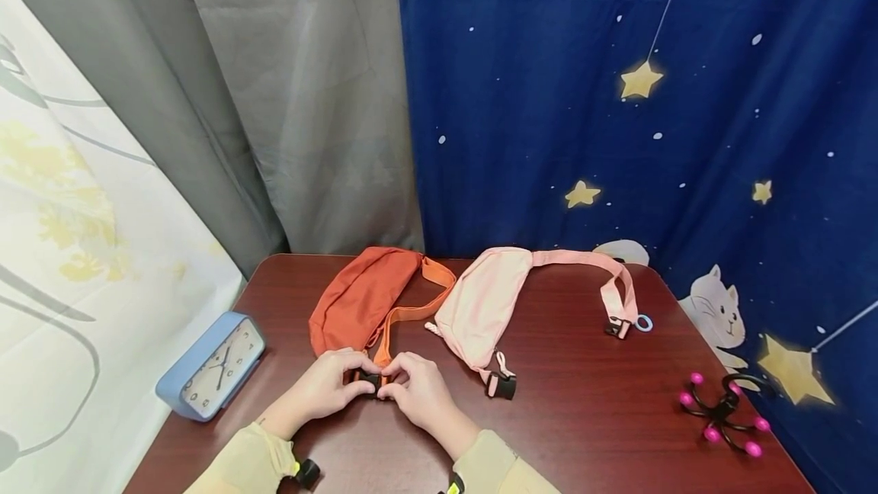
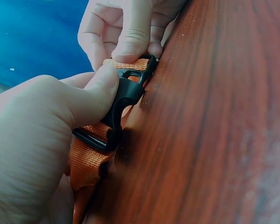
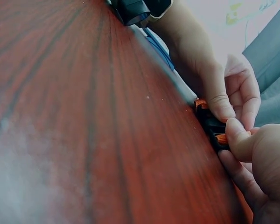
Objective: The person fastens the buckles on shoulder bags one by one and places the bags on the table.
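Note:
A black side-release buckle [image 2: 126,95] on an orange strap [image 1: 405,314] is between my two hands, low over the table's near part. My left hand [image 1: 334,383] pinches the buckle's socket half, thumb on top. From the other side, my right hand [image 1: 420,389] pinches the prong half where the orange webbing [image 2: 135,64] loops through its bar. The two halves line up end to end, with the prong half at the socket's mouth. Behind the hands lies the red-orange waist bag [image 1: 363,296] that the strap belongs to.
A pink waist bag [image 1: 487,303] lies right of the orange one, its black buckle [image 1: 501,385] undone. A blue clock [image 1: 213,366] stands at the left edge of the brown table [image 1: 583,418]. At the right sits a black massager with pink tips [image 1: 723,412]. Curtains hang behind.

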`<control>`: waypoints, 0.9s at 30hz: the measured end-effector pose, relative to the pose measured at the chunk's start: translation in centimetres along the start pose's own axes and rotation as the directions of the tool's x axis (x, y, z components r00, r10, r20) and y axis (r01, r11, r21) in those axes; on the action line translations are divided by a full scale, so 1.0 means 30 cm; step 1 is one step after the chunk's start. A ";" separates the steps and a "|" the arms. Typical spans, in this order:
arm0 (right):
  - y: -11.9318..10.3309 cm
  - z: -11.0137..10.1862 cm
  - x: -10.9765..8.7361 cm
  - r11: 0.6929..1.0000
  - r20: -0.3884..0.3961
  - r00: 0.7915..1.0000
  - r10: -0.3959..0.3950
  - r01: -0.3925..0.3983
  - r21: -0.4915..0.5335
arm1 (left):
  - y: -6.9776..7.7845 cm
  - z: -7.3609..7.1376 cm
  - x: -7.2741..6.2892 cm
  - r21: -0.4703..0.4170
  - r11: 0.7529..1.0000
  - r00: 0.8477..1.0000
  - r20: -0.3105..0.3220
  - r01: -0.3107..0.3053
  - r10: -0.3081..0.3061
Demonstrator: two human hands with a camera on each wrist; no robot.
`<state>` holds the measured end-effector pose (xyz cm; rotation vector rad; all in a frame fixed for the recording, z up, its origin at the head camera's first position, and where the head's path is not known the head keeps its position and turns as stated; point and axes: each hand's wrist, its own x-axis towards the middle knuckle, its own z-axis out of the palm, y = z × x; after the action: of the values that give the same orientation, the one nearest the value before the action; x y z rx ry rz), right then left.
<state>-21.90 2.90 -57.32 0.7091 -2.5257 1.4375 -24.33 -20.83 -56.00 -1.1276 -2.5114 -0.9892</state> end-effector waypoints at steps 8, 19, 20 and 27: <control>0.005 0.003 0.005 1.000 0.000 1.000 -0.010 0.010 0.010 | 0.004 -0.001 0.000 -0.013 1.000 1.000 -0.006 0.017 -0.017; 0.011 0.006 0.006 1.000 -0.006 1.000 0.001 -0.001 0.017 | -0.001 0.008 -0.003 -0.021 0.999 0.999 -0.037 0.028 -0.029; 0.011 0.006 0.006 1.000 -0.005 1.000 0.003 -0.003 0.019 | 0.000 0.009 -0.002 -0.025 0.999 0.999 -0.037 0.034 -0.035; 0.007 0.008 0.009 0.999 -0.006 1.000 0.010 -0.010 0.043 | 0.001 0.017 -0.001 -0.037 0.998 0.997 -0.046 0.059 -0.061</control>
<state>-22.20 2.70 -57.51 0.6988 -2.5047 1.4989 -24.25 -20.49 -56.37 -1.0316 -2.5138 -1.0674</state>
